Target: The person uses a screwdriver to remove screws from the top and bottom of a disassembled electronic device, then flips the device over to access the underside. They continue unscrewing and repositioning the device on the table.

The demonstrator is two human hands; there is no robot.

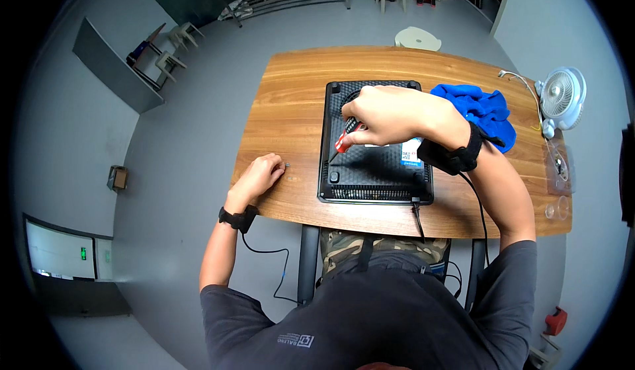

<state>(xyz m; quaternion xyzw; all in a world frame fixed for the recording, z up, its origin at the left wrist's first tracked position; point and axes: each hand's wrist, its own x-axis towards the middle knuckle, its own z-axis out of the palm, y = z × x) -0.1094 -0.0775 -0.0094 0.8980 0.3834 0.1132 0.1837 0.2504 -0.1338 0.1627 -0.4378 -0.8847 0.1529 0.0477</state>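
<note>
My right hand (383,115) grips a red and black screwdriver (344,138), tilted with its shaft pointing down to the left edge of a flat black appliance (377,178). The appliance lies with its underside up, probably an induction cooker, showing rubber feet, vent slots and a label (411,152). My right forearm covers part of it. On the table to the left rests my left hand (258,175), fingers curled together; whatever they may pinch is hidden. Tiny pieces, perhaps screws (290,179), lie by its fingertips.
A blue cloth (479,109) lies right of the appliance on the wooden table (291,92). Along the right edge are a white fan (562,95), a cable and a clear container (559,165). The appliance's power cord (418,218) hangs over the front edge. A stool (418,38) stands behind.
</note>
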